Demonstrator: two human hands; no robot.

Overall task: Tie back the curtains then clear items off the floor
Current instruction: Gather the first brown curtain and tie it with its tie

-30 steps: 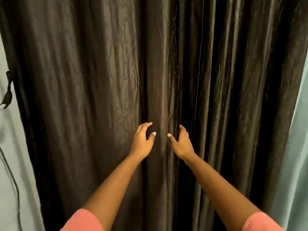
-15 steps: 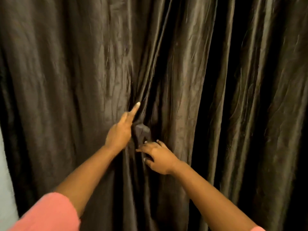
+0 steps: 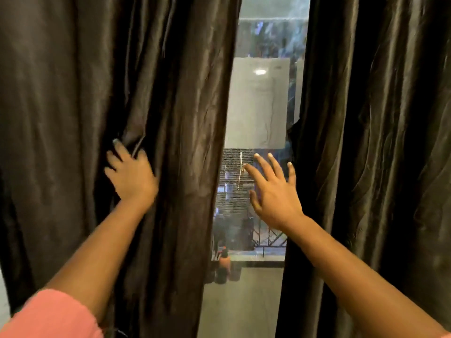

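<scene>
Head view: the two dark panels, closed a second ago, now hang parted with the window (image 3: 258, 106) showing between them. The left hand (image 3: 131, 176) clenches a fold of the left curtain (image 3: 73, 93), bunched under its fingers. The right hand (image 3: 275, 191) is spread, grasping nothing, the right curtain (image 3: 378, 142) just beyond its fingertips; tying back likely comes next.

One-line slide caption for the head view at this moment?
Left hand grips the left curtain while the open right hand reaches toward the right curtain; a window shows between them.
</scene>
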